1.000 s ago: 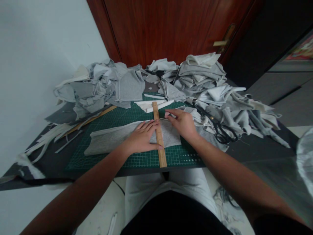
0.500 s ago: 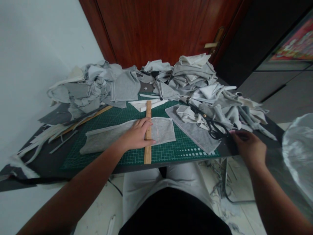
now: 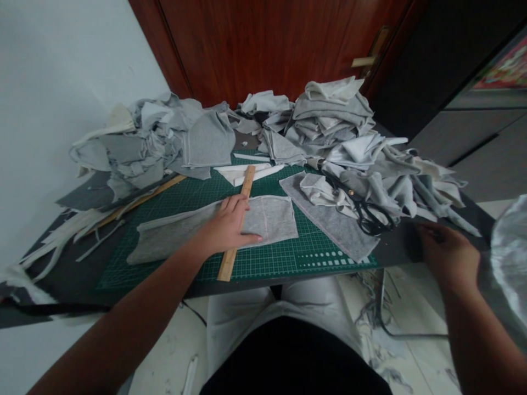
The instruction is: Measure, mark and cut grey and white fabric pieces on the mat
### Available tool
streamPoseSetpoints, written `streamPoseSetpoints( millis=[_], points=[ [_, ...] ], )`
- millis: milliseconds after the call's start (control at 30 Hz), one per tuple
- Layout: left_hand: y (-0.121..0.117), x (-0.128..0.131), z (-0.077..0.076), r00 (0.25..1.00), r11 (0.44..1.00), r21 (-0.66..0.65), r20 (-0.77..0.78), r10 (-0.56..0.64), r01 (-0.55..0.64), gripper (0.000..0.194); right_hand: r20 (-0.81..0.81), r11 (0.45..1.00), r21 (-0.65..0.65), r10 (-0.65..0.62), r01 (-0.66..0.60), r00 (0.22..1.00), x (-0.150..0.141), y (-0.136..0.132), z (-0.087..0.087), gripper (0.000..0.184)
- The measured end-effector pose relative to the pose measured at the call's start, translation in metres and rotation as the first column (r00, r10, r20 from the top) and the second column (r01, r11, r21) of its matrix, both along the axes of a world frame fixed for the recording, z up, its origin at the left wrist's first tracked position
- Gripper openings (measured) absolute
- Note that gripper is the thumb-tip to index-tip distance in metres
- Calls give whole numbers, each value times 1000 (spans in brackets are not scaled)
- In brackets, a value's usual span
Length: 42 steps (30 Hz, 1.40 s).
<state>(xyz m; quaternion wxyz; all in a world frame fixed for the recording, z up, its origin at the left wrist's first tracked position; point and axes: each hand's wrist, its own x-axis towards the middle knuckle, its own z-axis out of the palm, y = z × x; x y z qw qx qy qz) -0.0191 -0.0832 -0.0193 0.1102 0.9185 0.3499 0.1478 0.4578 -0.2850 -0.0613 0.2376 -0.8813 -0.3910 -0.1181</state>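
My left hand [image 3: 225,225] is closed on a wooden ruler [image 3: 226,266], thumb on one side and fingers over the other. The ruler lies slanted across a long folded piece of grey knit fabric [image 3: 275,219] on a green cutting mat [image 3: 263,260]. A faint pink line runs down the fabric to the right of the ruler. My right hand [image 3: 450,255] is low over the dark table's right end, fingers curled; whatever they may hold is hidden. Nearest to it are black-handled scissors [image 3: 373,216], lying against fabric scraps.
Grey and white fabric heaps stand at the back left [image 3: 152,142] and back right [image 3: 335,115]. A flat grey piece [image 3: 329,230] lies on the mat's right side. Pale strips [image 3: 69,230] lie at the left edge. A whitish plastic bag [image 3: 510,258] hangs at far right.
My right hand has moved from the fabric, where it pinched a small pale pink piece like tailor's chalk, to the table's right end. The ruler has shifted left and tilted under my left hand.
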Motion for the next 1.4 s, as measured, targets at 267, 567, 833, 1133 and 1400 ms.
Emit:
streamPoseSetpoints(
  millis=[267, 567, 833, 1133, 1400],
  points=[
    [4, -7, 0, 999, 1000, 15, 34, -10, 10, 45, 133, 966, 0, 256, -258, 958, -25, 20, 17, 35],
    [14, -14, 3, 989, 997, 54, 136, 53, -61, 24, 93, 949, -141, 296, -282, 951, -45, 41, 31, 29],
    [13, -15, 14, 977, 979, 130, 169, 131, -154, 15, 89, 832, -215, 538, -511, 838, -45, 42, 24, 34],
    [-2, -25, 22, 979, 964, 199, 144, 147, -175, 18, -44, 778, -502, 414, -378, 909, -64, 61, 61, 38],
    [-33, -34, 25, 987, 971, 190, 103, 124, -142, 17, -811, 826, 58, 367, -561, 456, -64, 42, 91, 44]
  ],
)
